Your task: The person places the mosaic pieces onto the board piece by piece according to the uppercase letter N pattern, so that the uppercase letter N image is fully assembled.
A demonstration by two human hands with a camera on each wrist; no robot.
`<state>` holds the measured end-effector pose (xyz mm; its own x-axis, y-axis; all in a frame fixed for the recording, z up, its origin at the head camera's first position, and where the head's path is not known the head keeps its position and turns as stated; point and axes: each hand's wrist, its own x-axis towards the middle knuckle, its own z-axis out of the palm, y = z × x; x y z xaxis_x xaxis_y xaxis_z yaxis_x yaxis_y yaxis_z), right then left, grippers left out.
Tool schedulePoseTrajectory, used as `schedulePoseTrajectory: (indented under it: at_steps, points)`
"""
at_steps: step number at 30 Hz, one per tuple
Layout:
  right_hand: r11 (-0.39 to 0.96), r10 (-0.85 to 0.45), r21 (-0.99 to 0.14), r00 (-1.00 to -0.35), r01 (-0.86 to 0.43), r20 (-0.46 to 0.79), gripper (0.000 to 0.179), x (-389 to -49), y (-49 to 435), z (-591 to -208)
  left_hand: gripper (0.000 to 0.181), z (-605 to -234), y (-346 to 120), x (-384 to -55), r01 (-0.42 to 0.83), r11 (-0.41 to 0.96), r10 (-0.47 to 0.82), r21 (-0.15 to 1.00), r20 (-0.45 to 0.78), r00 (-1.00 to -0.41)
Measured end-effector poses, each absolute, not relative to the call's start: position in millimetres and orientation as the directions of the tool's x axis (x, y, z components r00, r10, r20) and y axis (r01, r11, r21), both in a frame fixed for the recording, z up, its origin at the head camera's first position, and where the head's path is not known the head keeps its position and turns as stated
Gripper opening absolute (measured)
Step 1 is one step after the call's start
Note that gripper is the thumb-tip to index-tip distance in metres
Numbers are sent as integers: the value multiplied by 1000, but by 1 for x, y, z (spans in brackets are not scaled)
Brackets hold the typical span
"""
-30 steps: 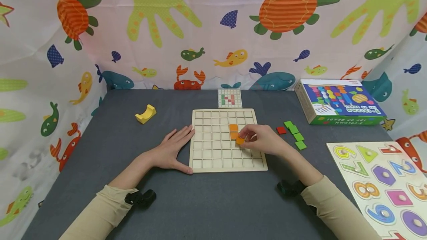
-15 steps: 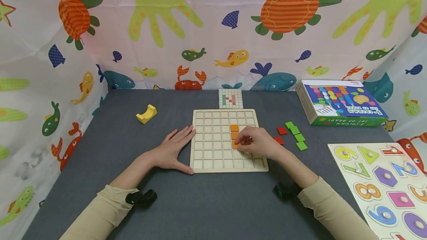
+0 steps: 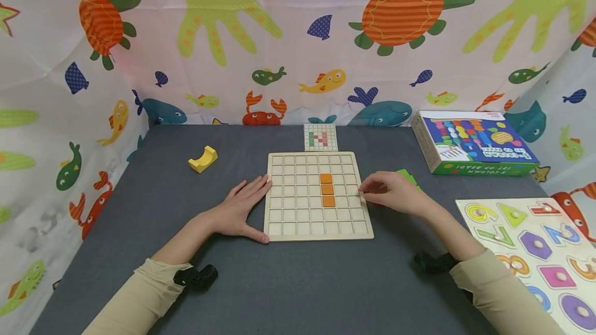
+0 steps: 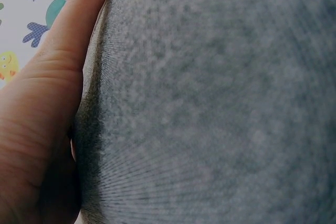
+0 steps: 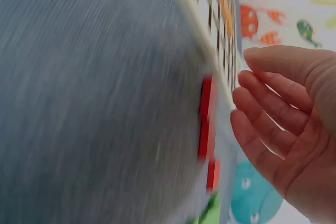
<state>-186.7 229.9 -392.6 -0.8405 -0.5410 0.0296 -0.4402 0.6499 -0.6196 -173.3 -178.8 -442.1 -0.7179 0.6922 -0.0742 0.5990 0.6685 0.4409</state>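
A wooden grid board (image 3: 291,217) lies on the table, with three orange tiles (image 3: 328,189) in a column in its cells. My left hand (image 3: 242,210) is spread beside the board, fingertips and thumb along its left edge. Past the right edge hovers my right hand (image 3: 393,190), its fingers loosely bent with nothing between them. In the right wrist view, red tiles (image 5: 207,135) lie along the board's side, below the fingers (image 5: 270,95). Green tiles (image 3: 407,176) show partly behind the right hand in the head view.
A small pattern card (image 3: 321,137) touches the board's far edge. The yellow curved block (image 3: 203,160) sits at the left. At the right are a toy box (image 3: 481,143) and a number-and-shape puzzle board (image 3: 503,237). A printed curtain (image 3: 298,40) stands behind the table.
My right hand has set the third orange tile into the column, let go of it and moved right off the board, over the red tiles. The left hand has stayed put.
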Motion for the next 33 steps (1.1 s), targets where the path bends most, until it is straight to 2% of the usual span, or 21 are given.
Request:
schedulePoseTrajectory:
  at_steps: [4,9,18,24,28,33]
  points:
    - [698,-513,-592,-858,-402,-22,15,-184,255,-393,127,-442,-179,-173,599,665,693,445,-71,-717]
    - [717,-509,-560,-860,-414,-17,19,-181,269,-397,127,-442,-179,-173,602,665,694,443,-69,-716]
    - [666,-560,-584,-828,-464,20,26,-182,265,-399,127,-441,-180,-173,608,656,699,447,-57,-713]
    - [676,-560,-556,-827,-484,39,26,-184,263,-404,127,-442,-179,-173,606,660,697,444,-61,-714]
    - [694,-538,-551,-842,-463,31,25,-183,261,-404,127,-442,-179,-173,606,660,697,444,-61,-715]
    - [677,-527,-601,-850,-424,6,27,-181,251,-399,126,-441,-179,-172,607,660,698,443,-61,-714]
